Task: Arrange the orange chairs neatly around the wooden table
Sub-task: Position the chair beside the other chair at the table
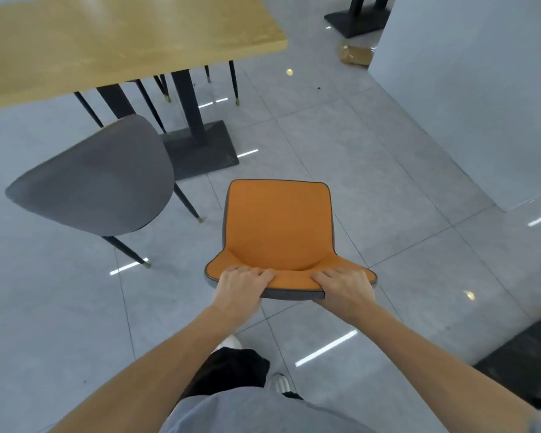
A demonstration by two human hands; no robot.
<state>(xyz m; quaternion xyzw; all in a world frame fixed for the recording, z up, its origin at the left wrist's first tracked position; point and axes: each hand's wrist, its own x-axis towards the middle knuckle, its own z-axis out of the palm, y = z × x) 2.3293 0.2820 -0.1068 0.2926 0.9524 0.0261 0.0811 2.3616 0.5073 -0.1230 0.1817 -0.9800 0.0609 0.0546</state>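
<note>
Both grips are closed tight on the top edge of the orange padded chair with the grey rim point(277, 226). I see my left hand point(241, 284) on the left part of the backrest and my right hand point(345, 290) on the right part, fingers curled over the front.

I look at the big things next. Shiny grey floor tiles point(388, 145) fill most of the view. One long yellow wooden worktop point(116, 42) sits at the top left, on a black post with a flat black base point(200, 148). The orange chair is out on the floor, near the worktop's right corner but apart from it. Its seat points toward the worktop.

Left of it is a grey-backed chair with thin black legs point(97, 179), close to the worktop's edge. A small brown cardboard box point(355, 54) lies far off by the white wall point(481, 89).
</note>
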